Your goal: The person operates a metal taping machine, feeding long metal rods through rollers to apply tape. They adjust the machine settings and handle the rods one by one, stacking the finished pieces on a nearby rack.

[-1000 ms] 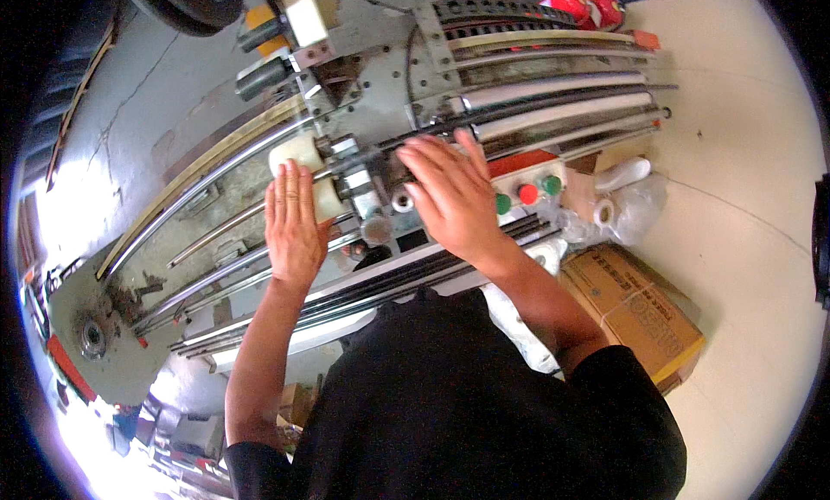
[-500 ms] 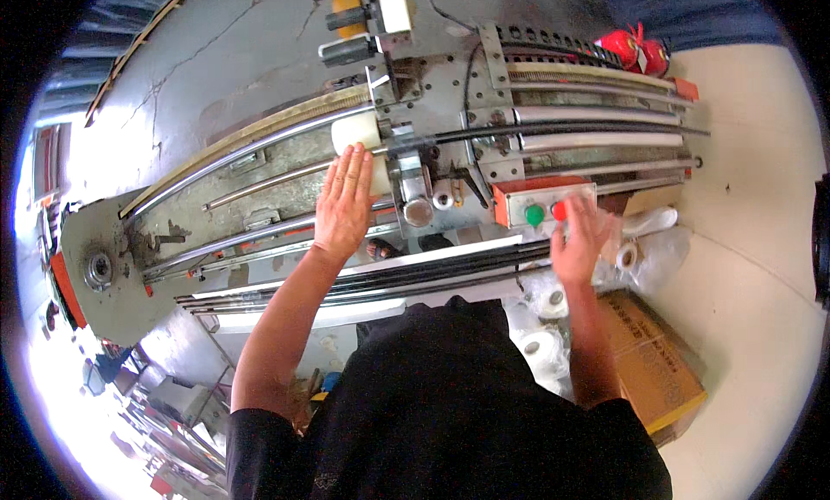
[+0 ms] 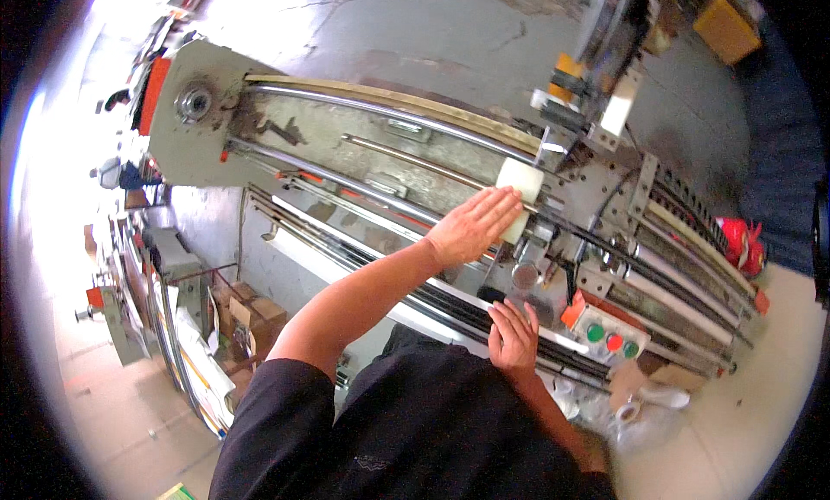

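Observation:
My left hand (image 3: 477, 227) lies flat, fingers straight, against the pale white roll (image 3: 520, 177) on the machine's thin metal rod (image 3: 411, 160). Part of the roll is hidden under those fingers. Closer to my body, my right hand (image 3: 513, 337) hovers by the machine's front edge with fingers extended and nothing in them. To its right sits a control box (image 3: 574, 313) with green and red buttons. A round metal knob (image 3: 525, 276) lies between the roll and my right hand.
Long steel rails (image 3: 346, 188) run along the machine to a grey end plate (image 3: 201, 141). Black bars (image 3: 450, 315) lie along its front. Clear plastic wrapping (image 3: 644, 424) is at the lower right, and red fire extinguishers (image 3: 741, 245) stand beyond the right end. Cardboard boxes (image 3: 251, 318) stand at left.
The view has swung left and tilted. My right hand has left the control box buttons and moved left toward the machine's front edge. My left hand remains against the white roll.

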Demonstrator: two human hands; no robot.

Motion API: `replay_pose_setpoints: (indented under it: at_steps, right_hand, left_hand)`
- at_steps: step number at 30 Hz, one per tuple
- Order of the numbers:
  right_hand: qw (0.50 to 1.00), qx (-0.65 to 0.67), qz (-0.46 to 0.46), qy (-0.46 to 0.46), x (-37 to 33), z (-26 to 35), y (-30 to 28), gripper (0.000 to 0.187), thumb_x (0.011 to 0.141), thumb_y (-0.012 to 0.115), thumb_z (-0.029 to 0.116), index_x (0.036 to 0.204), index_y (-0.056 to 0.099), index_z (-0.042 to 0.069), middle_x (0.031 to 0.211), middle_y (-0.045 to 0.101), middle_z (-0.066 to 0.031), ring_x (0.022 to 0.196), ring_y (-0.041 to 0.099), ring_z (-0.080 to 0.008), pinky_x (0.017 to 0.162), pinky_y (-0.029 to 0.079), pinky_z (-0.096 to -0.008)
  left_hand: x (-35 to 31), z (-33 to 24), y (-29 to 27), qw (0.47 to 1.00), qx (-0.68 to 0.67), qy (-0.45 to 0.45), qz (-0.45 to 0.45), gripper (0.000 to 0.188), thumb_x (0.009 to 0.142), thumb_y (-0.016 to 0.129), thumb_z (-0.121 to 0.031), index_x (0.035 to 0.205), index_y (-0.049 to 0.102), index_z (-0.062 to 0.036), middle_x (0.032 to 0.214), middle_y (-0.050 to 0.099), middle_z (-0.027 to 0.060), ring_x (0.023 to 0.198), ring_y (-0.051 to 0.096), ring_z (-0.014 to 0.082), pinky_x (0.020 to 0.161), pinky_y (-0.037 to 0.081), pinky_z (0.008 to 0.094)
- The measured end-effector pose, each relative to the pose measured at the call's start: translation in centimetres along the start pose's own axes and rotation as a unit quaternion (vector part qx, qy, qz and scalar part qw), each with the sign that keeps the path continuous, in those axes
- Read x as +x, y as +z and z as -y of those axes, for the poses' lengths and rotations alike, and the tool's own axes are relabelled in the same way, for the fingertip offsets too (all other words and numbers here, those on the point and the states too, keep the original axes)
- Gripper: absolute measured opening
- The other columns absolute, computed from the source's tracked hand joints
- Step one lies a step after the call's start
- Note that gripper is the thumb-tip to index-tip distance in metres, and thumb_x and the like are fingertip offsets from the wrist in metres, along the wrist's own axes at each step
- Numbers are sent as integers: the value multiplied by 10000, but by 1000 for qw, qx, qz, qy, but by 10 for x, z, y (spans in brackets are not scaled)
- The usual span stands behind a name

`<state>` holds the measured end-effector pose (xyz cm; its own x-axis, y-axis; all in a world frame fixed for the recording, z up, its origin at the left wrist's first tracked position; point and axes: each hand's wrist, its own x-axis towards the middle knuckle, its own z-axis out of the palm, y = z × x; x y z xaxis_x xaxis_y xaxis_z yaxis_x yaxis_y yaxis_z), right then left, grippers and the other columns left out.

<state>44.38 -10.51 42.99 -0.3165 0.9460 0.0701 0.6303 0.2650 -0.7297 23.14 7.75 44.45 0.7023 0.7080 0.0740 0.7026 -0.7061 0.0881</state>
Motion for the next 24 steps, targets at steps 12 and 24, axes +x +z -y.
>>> replay_pose_setpoints:
  at_steps: [12,24]
  right_hand:
    - [997,49,31,-60,19,33,21,278,904,638,59,1164,736,46,1201,736,-118,1187,675,-303,1145,394,-500]
    - [981,-39,-135,135,102,173,170,294,934,604,7,1209,708,17,1232,713,-169,1207,623,-391,1099,426,-512]
  left_hand:
    - [-22,29,-22,998,-23,15,-51,802,862,669,-332,1538,405,7,1613,412,179,1505,394,309,1272,297,452]
    - [-105,151,5,992,-40,38,-117,661,938,521,-251,1523,442,46,1611,407,212,1514,372,344,1271,268,464]
